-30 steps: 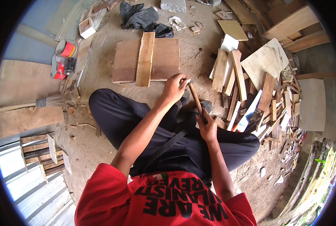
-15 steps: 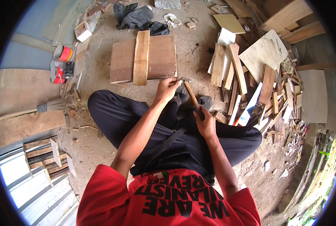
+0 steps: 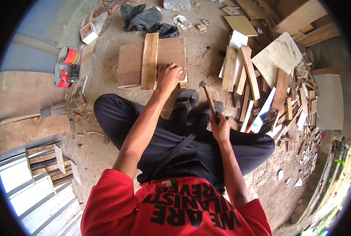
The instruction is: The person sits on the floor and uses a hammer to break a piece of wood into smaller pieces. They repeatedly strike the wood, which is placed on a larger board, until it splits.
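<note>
In front of my crossed legs lies a brown plywood panel (image 3: 130, 59) with a pale wooden strip (image 3: 149, 63) lying across it from far to near. My left hand (image 3: 169, 76) is over the panel's near right part, its fingers curled together; whatever they pinch, if anything, is too small to make out. My right hand (image 3: 221, 128) is wrapped round the handle of a hammer (image 3: 209, 96), held above my right leg. The hammer's head points away from me, to the right of the panel and apart from it.
Scrap wood (image 3: 248, 72) is heaped at the right, with a pale square board (image 3: 278, 53) on it. Cans (image 3: 68, 56) and a broom (image 3: 57, 109) are at the left. Black plastic sheeting (image 3: 144, 19) lies beyond the panel. My sandalled feet (image 3: 188, 98) are near its edge.
My left hand has moved from the hammer's head forward onto the panel. The hammer, still in my right hand, has shifted slightly right.
</note>
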The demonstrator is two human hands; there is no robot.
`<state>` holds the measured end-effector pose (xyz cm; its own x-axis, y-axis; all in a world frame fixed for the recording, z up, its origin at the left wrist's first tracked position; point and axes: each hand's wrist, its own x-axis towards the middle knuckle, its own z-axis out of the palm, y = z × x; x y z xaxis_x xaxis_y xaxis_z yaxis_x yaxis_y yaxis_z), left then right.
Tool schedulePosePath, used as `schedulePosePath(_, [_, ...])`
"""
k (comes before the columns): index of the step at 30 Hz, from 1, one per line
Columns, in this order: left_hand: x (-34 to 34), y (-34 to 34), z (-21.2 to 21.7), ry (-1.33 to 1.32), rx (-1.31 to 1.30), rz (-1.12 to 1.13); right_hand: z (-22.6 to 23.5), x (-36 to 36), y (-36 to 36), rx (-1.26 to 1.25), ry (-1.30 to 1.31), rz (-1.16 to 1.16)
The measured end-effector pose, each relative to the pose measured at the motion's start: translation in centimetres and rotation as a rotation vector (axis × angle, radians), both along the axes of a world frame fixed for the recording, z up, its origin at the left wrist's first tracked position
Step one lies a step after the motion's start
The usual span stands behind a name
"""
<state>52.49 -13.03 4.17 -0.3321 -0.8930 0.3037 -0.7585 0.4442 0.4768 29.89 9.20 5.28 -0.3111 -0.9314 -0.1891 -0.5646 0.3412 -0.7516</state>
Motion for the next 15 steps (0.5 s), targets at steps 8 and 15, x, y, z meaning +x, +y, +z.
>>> schedulePosePath(8, [1.5, 4.5, 2.3, -0.011, 0.034, 0.159, 1.6, 0.4, 0.1, 0.024, -0.067, -0.007])
schedulePosePath(15, [1.2, 6.5, 1.2, -0.215, -0.011, 0.096, 1.5, 0.9, 0.2, -0.024, -0.060, 0.021])
